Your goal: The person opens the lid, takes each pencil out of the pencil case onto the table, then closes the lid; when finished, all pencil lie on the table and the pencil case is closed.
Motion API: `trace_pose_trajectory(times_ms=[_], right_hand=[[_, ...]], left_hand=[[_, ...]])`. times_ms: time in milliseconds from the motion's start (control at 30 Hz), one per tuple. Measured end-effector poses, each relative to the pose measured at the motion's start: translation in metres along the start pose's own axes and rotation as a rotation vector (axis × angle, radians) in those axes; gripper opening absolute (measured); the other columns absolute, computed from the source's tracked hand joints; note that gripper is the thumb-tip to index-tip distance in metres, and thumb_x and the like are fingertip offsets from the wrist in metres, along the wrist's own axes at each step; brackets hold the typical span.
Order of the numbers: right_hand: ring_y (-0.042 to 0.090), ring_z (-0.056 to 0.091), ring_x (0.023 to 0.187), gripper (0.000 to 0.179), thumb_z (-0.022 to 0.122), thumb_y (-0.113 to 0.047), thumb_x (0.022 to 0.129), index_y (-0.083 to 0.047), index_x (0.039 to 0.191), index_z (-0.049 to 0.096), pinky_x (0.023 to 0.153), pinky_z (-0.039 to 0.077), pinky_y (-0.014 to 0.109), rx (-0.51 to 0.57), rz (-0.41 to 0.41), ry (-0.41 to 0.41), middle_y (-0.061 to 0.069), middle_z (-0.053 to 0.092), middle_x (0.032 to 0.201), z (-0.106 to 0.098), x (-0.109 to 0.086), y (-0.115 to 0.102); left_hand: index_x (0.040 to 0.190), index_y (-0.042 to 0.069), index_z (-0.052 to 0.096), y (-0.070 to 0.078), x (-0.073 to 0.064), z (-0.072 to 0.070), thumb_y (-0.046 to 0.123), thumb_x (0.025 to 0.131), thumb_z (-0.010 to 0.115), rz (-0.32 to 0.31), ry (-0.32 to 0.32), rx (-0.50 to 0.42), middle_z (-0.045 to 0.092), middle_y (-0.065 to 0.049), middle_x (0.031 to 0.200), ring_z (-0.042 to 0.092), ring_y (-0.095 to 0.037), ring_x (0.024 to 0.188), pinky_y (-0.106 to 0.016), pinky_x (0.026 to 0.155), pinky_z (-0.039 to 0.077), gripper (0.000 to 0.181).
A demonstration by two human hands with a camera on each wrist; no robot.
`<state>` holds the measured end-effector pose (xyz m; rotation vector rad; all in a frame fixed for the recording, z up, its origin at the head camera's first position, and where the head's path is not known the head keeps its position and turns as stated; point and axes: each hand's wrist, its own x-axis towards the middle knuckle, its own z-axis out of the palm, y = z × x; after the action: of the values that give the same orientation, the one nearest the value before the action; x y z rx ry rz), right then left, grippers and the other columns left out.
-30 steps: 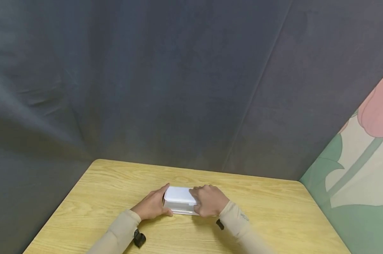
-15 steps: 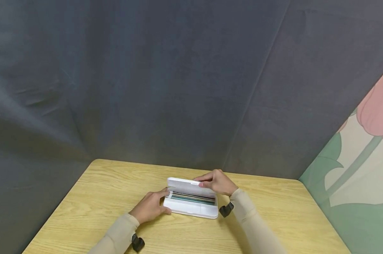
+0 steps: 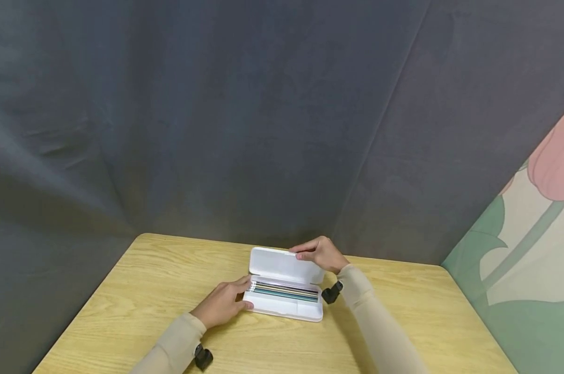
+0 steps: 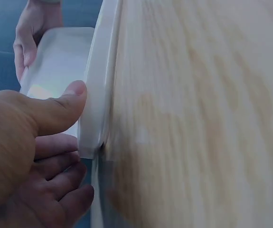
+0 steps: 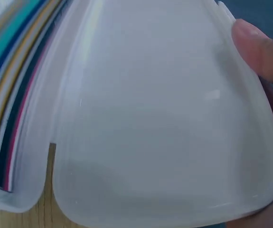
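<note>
A white plastic pencil case (image 3: pixel 310 310) lies on the wooden table, its hinged lid (image 3: pixel 277 263) raised and leaning back. Several slim pencils (image 3: pixel 286 290) in teal, blue, yellow and pink lie lengthwise in its rear half; the right wrist view shows their colours (image 5: pixel 13 90) up close. My left hand (image 3: pixel 222 304) holds the case's left end, thumb at the front corner and fingers toward the back. In the left wrist view that thumb (image 4: pixel 62 107) touches the case's side wall. My right hand (image 3: pixel 325 254) pinches the lid's upper edge between thumb and fingers.
The wood-grain table (image 3: pixel 179 270) reaches back to a dark grey curtain (image 3: pixel 244 156). A wall covering with a pink tulip and green leaves (image 3: pixel 511 259) borders the right side. Each wrist carries a small black camera (image 3: pixel 203 357).
The case was closed one second ago. My right hand has lifted the lid up and back from the front, uncovering the pencils. My left hand has stayed at the left end.
</note>
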<state>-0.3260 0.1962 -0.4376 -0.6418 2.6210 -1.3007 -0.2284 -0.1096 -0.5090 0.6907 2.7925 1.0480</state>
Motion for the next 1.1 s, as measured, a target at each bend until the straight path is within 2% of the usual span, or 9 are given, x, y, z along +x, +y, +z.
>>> trace_pose_trajectory(times_ms=[233,433,667,767,867,900,967,1000,1100], right_hand=[[0.01,0.072,0.092,0.012,0.08,-0.014,0.086,-0.021,0.096,0.085,0.08,0.059,0.027,-0.086,0.11,0.155,0.0,0.081,0.1,0.004,0.021,0.011],[0.008,0.069,0.086,0.013,0.08,-0.013,0.087,-0.023,0.093,0.085,0.071,0.055,0.022,-0.185,0.107,0.228,-0.002,0.081,0.095,0.011,0.025,0.009],[0.009,0.07,0.09,0.016,0.082,-0.011,0.084,-0.022,0.096,0.084,0.068,0.051,0.02,-0.198,0.033,0.318,0.0,0.081,0.102,0.013,0.009,0.001],[0.005,0.062,0.067,0.023,0.081,-0.01,0.084,-0.019,0.105,0.083,0.056,0.044,0.018,-0.176,-0.027,0.378,0.003,0.08,0.109,0.011,-0.007,-0.002],[-0.002,0.061,0.062,0.025,0.08,-0.007,0.086,-0.017,0.109,0.081,0.055,0.049,0.014,-0.102,-0.108,0.443,0.007,0.08,0.109,0.006,-0.029,-0.009],[-0.001,0.063,0.061,0.024,0.079,-0.005,0.086,-0.015,0.108,0.081,0.055,0.052,0.014,-0.063,-0.134,0.448,0.009,0.08,0.107,0.005,-0.036,-0.012],[-0.001,0.071,0.074,0.022,0.078,-0.003,0.086,-0.013,0.106,0.081,0.066,0.059,0.016,-0.016,-0.175,0.428,0.009,0.08,0.104,0.004,-0.049,-0.017],[0.001,0.074,0.083,0.021,0.078,-0.002,0.086,-0.012,0.104,0.081,0.072,0.061,0.017,-0.006,-0.185,0.397,0.009,0.08,0.103,0.005,-0.054,-0.019],[0.005,0.075,0.084,0.018,0.076,-0.002,0.087,-0.013,0.102,0.081,0.074,0.062,0.019,-0.062,-0.176,0.264,0.005,0.08,0.1,0.013,-0.065,-0.013]], left_hand=[[0.145,0.0,0.052,0.011,-0.004,-0.002,0.034,0.094,0.071,0.012,0.011,0.079,0.044,-0.017,0.158,0.047,-0.037,0.144,-0.051,0.116,0.043,0.064],[0.144,0.0,0.054,0.013,-0.005,-0.004,0.036,0.094,0.07,0.022,0.023,0.149,0.047,-0.017,0.156,0.05,-0.037,0.142,-0.05,0.115,0.045,0.064],[0.139,0.0,0.06,0.015,-0.003,-0.003,0.039,0.091,0.075,0.026,0.063,0.218,0.053,-0.019,0.151,0.051,-0.044,0.139,-0.055,0.117,0.043,0.063],[0.137,0.002,0.063,0.016,-0.002,-0.001,0.04,0.089,0.076,0.027,0.073,0.225,0.055,-0.018,0.15,0.052,-0.043,0.138,-0.055,0.116,0.043,0.062],[0.137,0.002,0.063,0.016,-0.001,0.0,0.041,0.089,0.077,0.028,0.065,0.215,0.054,-0.019,0.15,0.052,-0.043,0.139,-0.055,0.116,0.044,0.064],[0.137,0.002,0.062,0.015,-0.001,0.0,0.042,0.089,0.077,0.025,0.061,0.216,0.054,-0.018,0.151,0.051,-0.042,0.139,-0.055,0.115,0.044,0.065],[0.138,0.003,0.062,0.014,0.0,0.0,0.044,0.089,0.076,0.022,0.059,0.219,0.053,-0.017,0.152,0.051,-0.04,0.141,-0.053,0.116,0.045,0.066],[0.138,0.003,0.062,0.013,0.0,0.0,0.044,0.089,0.076,0.022,0.061,0.224,0.053,-0.016,0.152,0.051,-0.038,0.141,-0.052,0.116,0.045,0.066],[0.139,0.005,0.062,0.011,0.001,0.0,0.045,0.089,0.076,0.019,0.067,0.237,0.051,-0.014,0.154,0.049,-0.035,0.144,-0.05,0.117,0.045,0.066]])
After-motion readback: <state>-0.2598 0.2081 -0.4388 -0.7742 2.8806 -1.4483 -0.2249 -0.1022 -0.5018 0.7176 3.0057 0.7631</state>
